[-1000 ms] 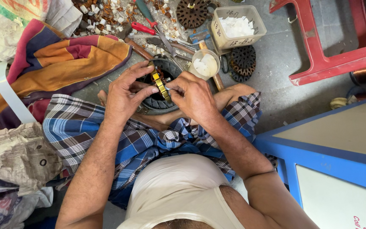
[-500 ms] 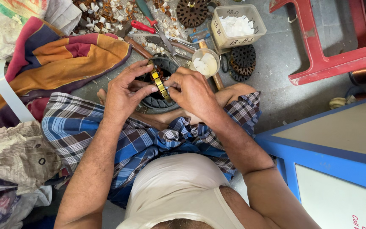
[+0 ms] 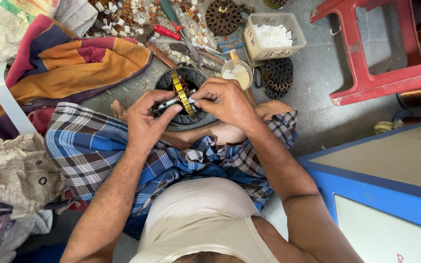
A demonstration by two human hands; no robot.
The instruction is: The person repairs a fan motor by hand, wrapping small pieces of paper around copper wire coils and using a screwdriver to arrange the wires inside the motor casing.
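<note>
A round dark wound motor stator with yellow slot liners (image 3: 181,92), resting above the lap, is gripped by the left hand (image 3: 147,122); a small pale insulation strip (image 3: 191,101) is pinched by the right hand (image 3: 225,100). Insertion appears underway; careful alignment with the slot is required.

The left hand (image 3: 147,119) and the right hand (image 3: 222,100) meet over the round stator (image 3: 183,95), which lies on the floor in front of the crossed legs. Behind it stand a small cup (image 3: 237,74) and, further back, a box (image 3: 274,36). Screwdrivers (image 3: 171,24) lie behind the stator, perhaps touching scraps. A cloth (image 3: 69,63) lies left, a stool (image 3: 381,58) right.
</note>
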